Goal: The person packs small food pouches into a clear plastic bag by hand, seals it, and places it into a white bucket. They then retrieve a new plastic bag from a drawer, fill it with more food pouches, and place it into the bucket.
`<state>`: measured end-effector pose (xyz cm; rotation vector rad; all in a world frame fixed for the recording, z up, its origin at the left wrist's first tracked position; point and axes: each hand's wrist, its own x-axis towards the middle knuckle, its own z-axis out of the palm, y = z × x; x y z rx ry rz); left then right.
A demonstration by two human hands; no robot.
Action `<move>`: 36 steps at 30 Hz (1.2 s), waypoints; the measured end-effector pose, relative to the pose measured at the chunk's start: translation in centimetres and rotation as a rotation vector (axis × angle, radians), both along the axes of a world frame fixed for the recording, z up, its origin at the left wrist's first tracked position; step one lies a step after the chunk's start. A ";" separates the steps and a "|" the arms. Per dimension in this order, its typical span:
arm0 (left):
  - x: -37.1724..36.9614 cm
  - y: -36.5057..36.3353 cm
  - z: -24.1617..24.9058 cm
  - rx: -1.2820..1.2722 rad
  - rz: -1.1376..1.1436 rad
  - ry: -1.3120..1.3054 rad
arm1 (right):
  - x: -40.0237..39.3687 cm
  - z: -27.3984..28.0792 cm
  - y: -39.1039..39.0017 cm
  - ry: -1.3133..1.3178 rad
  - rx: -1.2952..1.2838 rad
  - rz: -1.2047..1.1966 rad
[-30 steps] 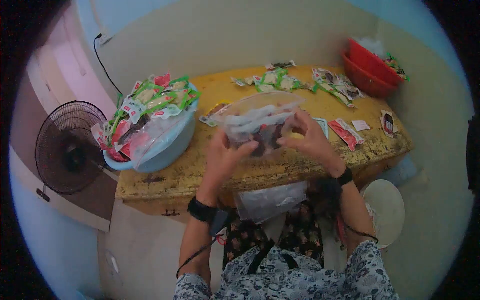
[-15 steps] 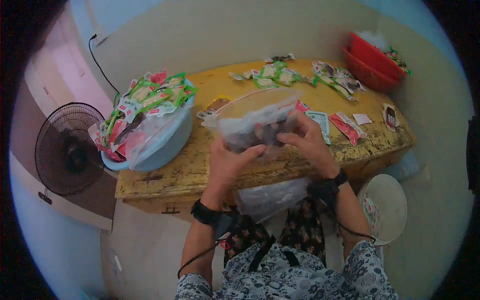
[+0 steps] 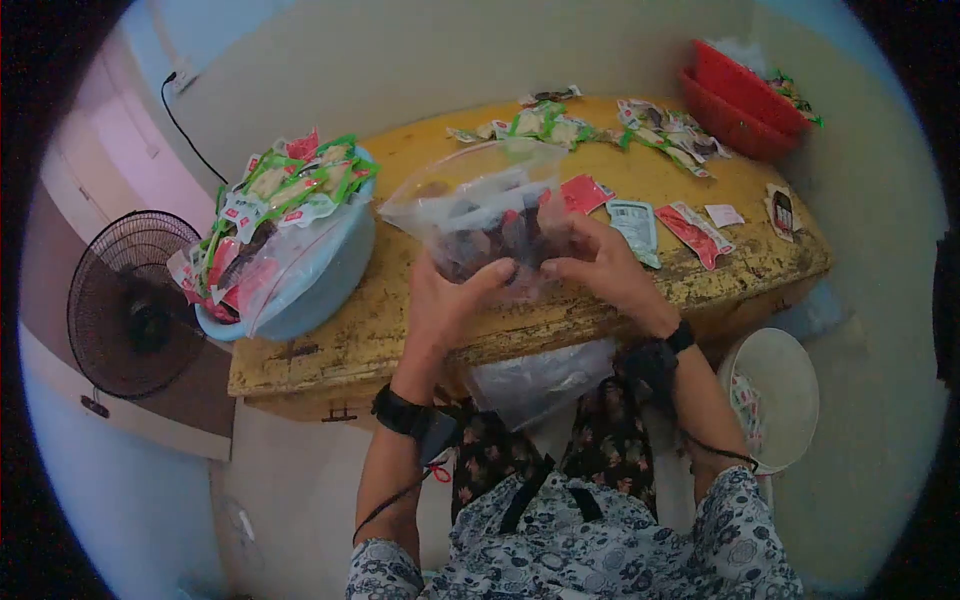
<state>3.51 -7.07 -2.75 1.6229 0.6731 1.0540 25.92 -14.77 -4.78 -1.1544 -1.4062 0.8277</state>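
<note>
Between my two hands I hold a clear zip bag (image 3: 480,215) above the front of the yellow table. Dark packets with white and red parts show through its plastic; their exact kind is hard to make out. My left hand (image 3: 447,295) grips the bag's lower left side, thumb in front. My right hand (image 3: 605,265) closes on its lower right side, with thumb and fingers bent against the plastic. The bag's wide top edge points away from me. Just beyond my right hand lie a red packet (image 3: 585,193) and a pale green packet (image 3: 634,228).
A blue basin (image 3: 340,265) heaped with snack packets stands at the table's left, near a fan (image 3: 140,305). Red baskets (image 3: 735,125) sit at the back right. More packets (image 3: 545,125) lie along the worn yellow table (image 3: 400,165). A white bucket (image 3: 790,400) stands on the floor at right.
The bag and both hands have shifted slightly left, and the bag's top spreads wider. The red packet behind it shows more now. My view has also moved a little.
</note>
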 end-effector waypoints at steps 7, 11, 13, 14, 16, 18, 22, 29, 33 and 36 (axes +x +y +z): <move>0.1 0.2 0.9 0.092 0.066 -0.016 | 0.2 -0.4 0.0 -0.056 0.072 -0.020; 0.6 0.1 0.3 0.089 0.021 -0.191 | -1.1 1.7 -0.5 0.064 0.071 -0.072; 0.7 -0.1 0.4 0.096 0.015 -0.244 | -0.6 2.6 -0.2 0.037 0.047 -0.068; 0.6 -0.4 0.8 0.093 0.012 -0.245 | -0.3 2.8 0.0 0.024 0.034 -0.063; 0.1 -0.6 1.0 0.056 -0.005 -0.188 | 0.2 2.1 0.3 -0.037 -0.014 -0.060; -0.4 0.1 0.9 0.003 -0.031 -0.080 | 0.7 1.1 0.8 -0.057 0.036 -0.031; -0.8 0.7 0.6 0.013 -0.065 -0.030 | -0.9 3.2 0.2 0.026 0.124 -0.037; -0.3 1.1 0.7 0.013 -0.082 -0.079 | 1.5 2.2 2.4 -0.138 -0.003 -0.044; -0.3 1.1 0.8 0.043 -0.056 -0.094 | -0.3 2.1 1.8 0.024 0.026 0.045; -0.3 1.5 0.7 -0.070 -0.134 -0.094 | -0.4 1.8 2.0 0.072 0.021 0.077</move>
